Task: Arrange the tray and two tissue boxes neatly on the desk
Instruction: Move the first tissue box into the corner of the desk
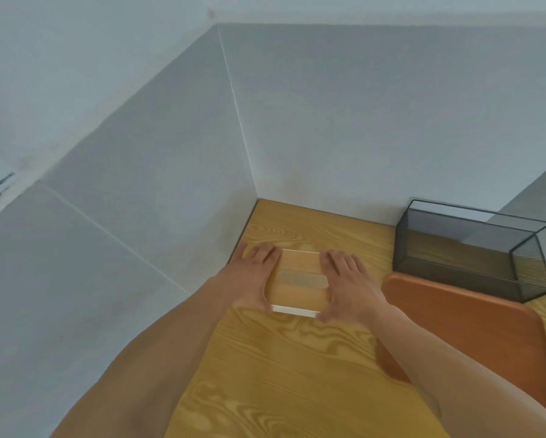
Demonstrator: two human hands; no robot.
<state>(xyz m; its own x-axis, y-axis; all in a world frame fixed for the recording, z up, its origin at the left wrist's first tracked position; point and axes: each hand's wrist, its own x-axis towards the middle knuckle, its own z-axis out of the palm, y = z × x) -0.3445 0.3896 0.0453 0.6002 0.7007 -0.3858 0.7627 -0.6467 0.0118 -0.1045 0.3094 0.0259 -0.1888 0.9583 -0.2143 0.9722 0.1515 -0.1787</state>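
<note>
A tissue box with a wood-grain lid (pixel 298 281), a white front edge and an oval slot on top rests on the wooden desk (pixel 265 374) near the far left corner. My left hand (pixel 252 276) presses against its left side and my right hand (pixel 347 282) against its right side, so both hold it between them. A dark, see-through tissue box (pixel 467 251) lies at the right against the back wall. An orange tray (pixel 474 336) lies flat in front of that dark box, partly covered by my right forearm.
White partition walls (pixel 360 121) close the desk at the back and on the left, meeting in a corner just beyond the wood-lidded box. The desk's right part is taken up by the tray and the dark box.
</note>
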